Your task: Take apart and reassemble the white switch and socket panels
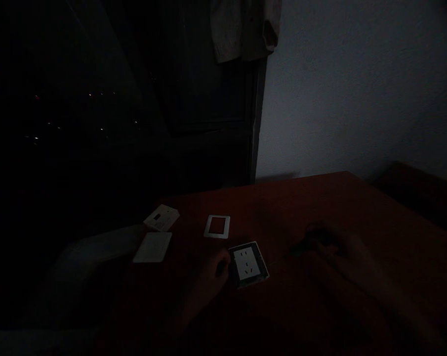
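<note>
The scene is very dark. A white wall socket [247, 264] with a dark border lies on the red table [319, 207]. My left hand [214, 272] grips the socket's left edge with curled fingers. My right hand [321, 242] rests on the table to the right of the socket, apart from it. Its fingers look curled over something dark that I cannot make out. A white frame plate [217, 226] with an empty middle lies just behind the socket.
Two white switch plates lie at the table's left edge, one [161, 218] behind the other [153, 247]. A dark door [208, 99] stands behind, with a pale cloth [243, 29] hanging on it. A light wall [356, 89] is to the right.
</note>
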Tool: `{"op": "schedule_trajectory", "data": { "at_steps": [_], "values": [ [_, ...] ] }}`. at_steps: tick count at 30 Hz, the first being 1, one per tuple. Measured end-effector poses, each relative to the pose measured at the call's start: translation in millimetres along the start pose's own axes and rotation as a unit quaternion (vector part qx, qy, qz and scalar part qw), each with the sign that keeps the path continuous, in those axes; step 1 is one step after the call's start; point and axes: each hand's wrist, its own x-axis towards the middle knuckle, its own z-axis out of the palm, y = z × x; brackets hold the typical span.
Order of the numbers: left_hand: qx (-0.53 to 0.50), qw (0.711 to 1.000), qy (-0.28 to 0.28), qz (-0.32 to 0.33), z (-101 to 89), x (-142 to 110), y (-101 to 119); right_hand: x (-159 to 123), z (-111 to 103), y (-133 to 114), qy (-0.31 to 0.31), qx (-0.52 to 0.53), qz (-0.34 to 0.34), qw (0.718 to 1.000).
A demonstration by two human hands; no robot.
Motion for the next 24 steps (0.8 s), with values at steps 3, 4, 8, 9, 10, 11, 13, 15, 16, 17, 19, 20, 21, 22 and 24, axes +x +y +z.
{"op": "schedule_trajectory", "data": {
  "at_steps": [3, 4, 8, 9, 10, 11, 13, 15, 16, 17, 19, 20, 21, 22, 24],
  "values": [
    [-0.006, 1.0, 0.01, -0.023, 0.0, -3, 3, 0, 0, 1, 0.002, -0.001, 0.0, 1.0],
    [-0.013, 0.999, 0.009, -0.03, -0.1, -3, 4, 0, 0, 1, 0.007, -0.002, -0.001, 1.0],
    [-0.037, 0.998, 0.0, -0.041, 0.2, 0, 15, -1, 0, 0, 0.006, -0.003, 0.002, 1.0],
    [-0.032, 0.999, -0.005, -0.039, 0.7, 2, 18, -1, 0, -1, -0.001, -0.004, 0.004, 1.0],
    [-0.023, 0.999, -0.011, -0.036, 1.3, 4, 21, -2, 0, -1, -0.006, -0.006, 0.006, 1.0],
    [-0.012, 0.999, -0.015, -0.032, 2.1, 6, 23, -2, -1, -2, -0.009, -0.008, 0.008, 1.0],
    [0.012, 0.999, -0.023, -0.021, 3.9, 9, 26, -3, -1, -1, -0.011, -0.01, 0.009, 1.0],
    [0.025, 0.999, -0.015, -0.017, 5.8, 10, 28, -3, 0, 1, -0.009, -0.007, 0.006, 1.0],
    [0.028, 0.999, -0.008, -0.017, 6.6, 10, 28, -3, 0, 2, -0.007, -0.006, 0.005, 1.0],
    [0.031, 0.999, -0.001, -0.017, 7.5, 10, 28, -4, 0, 3, -0.005, -0.005, 0.005, 1.0],
    [0.035, 0.999, 0.01, -0.016, 8.7, 9, 27, -4, 0, 3, -0.003, -0.003, 0.005, 1.0],
    [0.032, 0.999, 0.015, -0.014, 9.0, 8, 26, -4, 0, 3, -0.002, -0.003, 0.006, 1.0],
    [0.025, 0.999, 0.022, -0.012, 9.1, 6, 24, -4, 0, 3, -0.003, -0.004, 0.007, 1.0],
    [0.014, 0.999, 0.032, -0.013, 8.9, 5, 22, -5, 0, 2, -0.004, -0.003, 0.009, 1.0],
    [-0.006, 0.998, 0.057, -0.016, 8.2, 3, 19, -5, 0, 2, -0.001, -0.003, 0.009, 1.0]
  ]
}}
